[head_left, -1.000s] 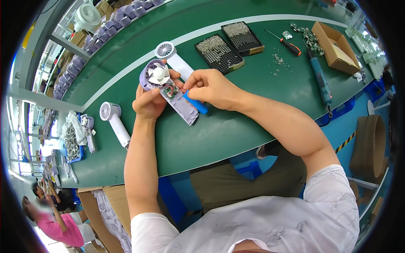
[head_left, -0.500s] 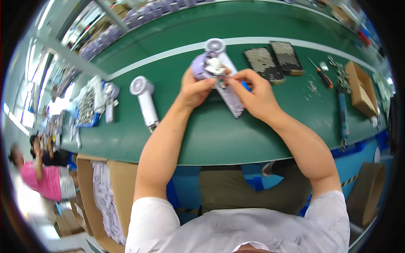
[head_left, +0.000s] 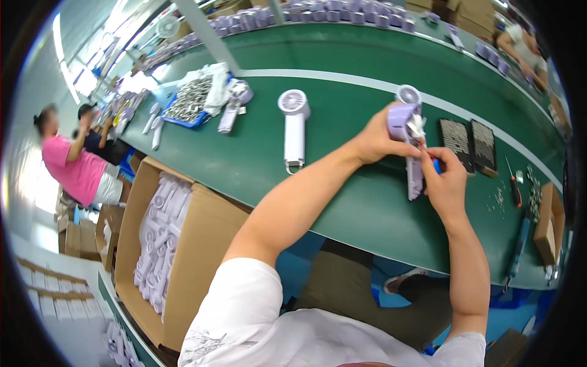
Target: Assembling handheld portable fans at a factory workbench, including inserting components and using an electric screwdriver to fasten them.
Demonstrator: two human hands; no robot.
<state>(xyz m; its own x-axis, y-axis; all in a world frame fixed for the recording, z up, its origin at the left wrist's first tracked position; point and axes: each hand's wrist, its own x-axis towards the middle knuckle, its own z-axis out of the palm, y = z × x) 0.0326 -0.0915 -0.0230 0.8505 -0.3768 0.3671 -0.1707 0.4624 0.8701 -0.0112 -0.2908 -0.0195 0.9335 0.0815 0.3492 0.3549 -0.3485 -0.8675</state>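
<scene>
My left hand [head_left: 380, 137] is closed around the head of an opened lavender handheld fan [head_left: 400, 120], whose handle half hangs down toward me. White parts and small wires show inside it. At the opening, the fingertips of my right hand [head_left: 445, 177] are pinched together at the wires; what exactly they grip is too small to make out. A blue piece [head_left: 436, 166] shows beside the right fingers. Just behind the held fan lies another fan [head_left: 408, 94], partly hidden by it. A complete-looking lavender fan [head_left: 295, 128] with a metal loop lies left of my hands.
Right of my hands are two dark trays of small metal pieces [head_left: 455, 139], loose screws, a screwdriver [head_left: 516, 191], a teal-handled tool [head_left: 518, 248] and a cardboard box [head_left: 549, 223]. A blue tray of metal parts [head_left: 186, 104] stands left. A carton of fan shells [head_left: 162, 244] is below the table edge.
The view has swung left, so the bench items sit further right in the picture. Both hands still hold the opened fan, which now hangs more upright.
</scene>
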